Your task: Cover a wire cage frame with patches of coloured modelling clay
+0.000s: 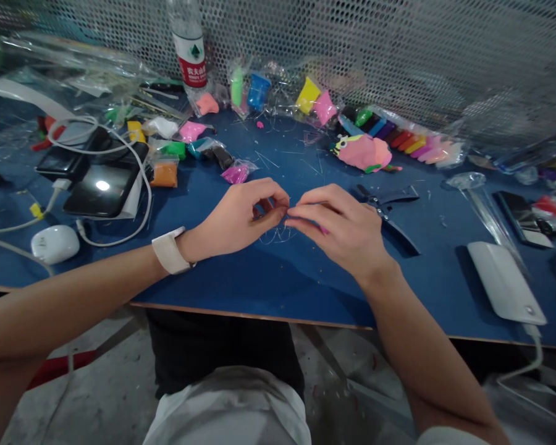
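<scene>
My left hand [248,213], with a pale band at the wrist, is closed in a pinch over the middle of the blue table. My right hand [343,225] is closed too, its fingertips meeting those of the left. What the fingertips hold is too small to make out. A speck of magenta [323,230] shows beneath the right fingers, partly hidden. Thin wire-like strands [278,235] lie below the hands. Beyond the right hand is a pink modelling-clay figure [361,152] with eyes and yellow and green parts. Dark-handled pliers [389,216] lie just right of that hand.
Bags of coloured clay [236,172] and a water bottle [189,55] stand towards the mesh panel [375,43]. Black phones [104,185] with a white cable [148,185] lie left. A white power bank [505,281] sits right, near the table's front edge [259,315].
</scene>
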The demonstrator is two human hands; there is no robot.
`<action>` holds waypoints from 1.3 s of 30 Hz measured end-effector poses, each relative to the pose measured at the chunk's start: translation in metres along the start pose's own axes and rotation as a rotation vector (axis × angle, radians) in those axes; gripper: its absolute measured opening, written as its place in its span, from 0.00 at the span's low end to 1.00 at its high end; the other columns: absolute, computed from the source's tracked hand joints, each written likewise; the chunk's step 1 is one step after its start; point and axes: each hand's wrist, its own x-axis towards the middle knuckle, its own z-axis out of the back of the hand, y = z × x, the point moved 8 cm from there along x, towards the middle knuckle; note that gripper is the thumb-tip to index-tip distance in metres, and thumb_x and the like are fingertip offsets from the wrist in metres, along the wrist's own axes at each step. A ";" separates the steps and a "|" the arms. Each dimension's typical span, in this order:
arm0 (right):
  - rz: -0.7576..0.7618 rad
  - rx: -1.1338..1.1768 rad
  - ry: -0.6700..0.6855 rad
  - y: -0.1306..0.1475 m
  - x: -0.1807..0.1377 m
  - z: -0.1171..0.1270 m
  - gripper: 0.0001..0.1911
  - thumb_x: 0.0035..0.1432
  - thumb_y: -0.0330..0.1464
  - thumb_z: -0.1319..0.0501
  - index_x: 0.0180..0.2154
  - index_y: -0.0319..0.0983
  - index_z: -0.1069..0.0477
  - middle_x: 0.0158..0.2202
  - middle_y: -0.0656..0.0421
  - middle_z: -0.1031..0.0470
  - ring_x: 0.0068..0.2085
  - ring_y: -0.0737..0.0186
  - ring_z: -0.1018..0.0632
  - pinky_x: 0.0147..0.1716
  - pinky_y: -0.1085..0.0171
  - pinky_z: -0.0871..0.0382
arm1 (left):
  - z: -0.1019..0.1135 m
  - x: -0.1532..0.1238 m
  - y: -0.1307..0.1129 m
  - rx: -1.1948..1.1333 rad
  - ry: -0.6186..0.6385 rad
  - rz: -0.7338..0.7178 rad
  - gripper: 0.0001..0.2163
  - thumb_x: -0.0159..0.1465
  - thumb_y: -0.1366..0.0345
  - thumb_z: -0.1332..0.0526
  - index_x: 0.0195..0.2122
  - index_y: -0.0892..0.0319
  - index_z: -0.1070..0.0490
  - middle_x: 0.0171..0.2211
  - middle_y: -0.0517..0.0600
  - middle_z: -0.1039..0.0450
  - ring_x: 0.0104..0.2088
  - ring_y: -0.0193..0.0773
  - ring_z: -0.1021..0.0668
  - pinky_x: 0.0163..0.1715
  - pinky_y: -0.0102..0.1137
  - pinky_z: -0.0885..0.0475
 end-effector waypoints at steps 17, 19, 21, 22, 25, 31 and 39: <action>-0.330 0.255 -0.095 -0.018 0.001 -0.011 0.02 0.71 0.32 0.26 0.44 0.46 0.15 0.45 0.58 0.11 0.32 0.62 0.21 0.37 0.59 0.23 | -0.001 0.002 0.007 -0.013 -0.025 0.028 0.04 0.77 0.71 0.40 0.43 0.57 0.27 0.40 0.50 0.22 0.35 0.34 0.20 0.34 0.30 0.25; -0.400 0.301 -0.089 -0.022 0.000 -0.010 0.02 0.69 0.32 0.25 0.44 0.45 0.14 0.42 0.59 0.11 0.27 0.65 0.27 0.32 0.60 0.28 | 0.001 0.002 0.007 -0.053 -0.022 0.041 0.04 0.78 0.69 0.40 0.44 0.57 0.27 0.40 0.50 0.21 0.36 0.34 0.20 0.35 0.29 0.24; -0.422 0.348 -0.078 -0.023 0.001 -0.010 0.02 0.69 0.30 0.25 0.42 0.44 0.14 0.38 0.61 0.13 0.27 0.66 0.28 0.31 0.61 0.30 | 0.003 0.003 0.006 -0.049 -0.020 0.025 0.04 0.78 0.68 0.40 0.45 0.57 0.26 0.41 0.50 0.20 0.38 0.35 0.19 0.38 0.30 0.22; -0.423 0.361 -0.074 -0.022 0.001 -0.010 0.02 0.69 0.30 0.25 0.41 0.44 0.14 0.36 0.61 0.14 0.27 0.66 0.27 0.32 0.61 0.30 | 0.004 0.004 0.004 -0.032 -0.020 0.006 0.04 0.78 0.67 0.39 0.45 0.57 0.25 0.42 0.51 0.20 0.39 0.36 0.19 0.40 0.31 0.22; -0.411 0.370 -0.054 -0.021 0.003 -0.009 0.03 0.69 0.29 0.26 0.40 0.43 0.14 0.35 0.62 0.15 0.29 0.64 0.25 0.34 0.61 0.29 | 0.008 0.005 -0.001 0.037 -0.011 -0.043 0.05 0.77 0.67 0.38 0.45 0.57 0.22 0.42 0.51 0.18 0.42 0.39 0.18 0.47 0.35 0.21; -0.377 0.360 -0.053 -0.014 0.004 -0.007 0.04 0.70 0.29 0.29 0.43 0.44 0.17 0.39 0.60 0.13 0.37 0.59 0.16 0.41 0.59 0.23 | 0.007 0.009 0.005 -0.139 0.040 0.085 0.06 0.76 0.66 0.36 0.41 0.57 0.20 0.40 0.51 0.18 0.39 0.38 0.20 0.42 0.33 0.24; -0.394 0.372 -0.030 -0.017 0.005 -0.010 0.03 0.71 0.30 0.30 0.42 0.45 0.18 0.39 0.60 0.14 0.37 0.59 0.18 0.43 0.58 0.21 | -0.006 0.005 0.038 -0.619 0.082 0.329 0.14 0.69 0.51 0.22 0.41 0.57 0.14 0.38 0.52 0.18 0.39 0.37 0.20 0.41 0.34 0.23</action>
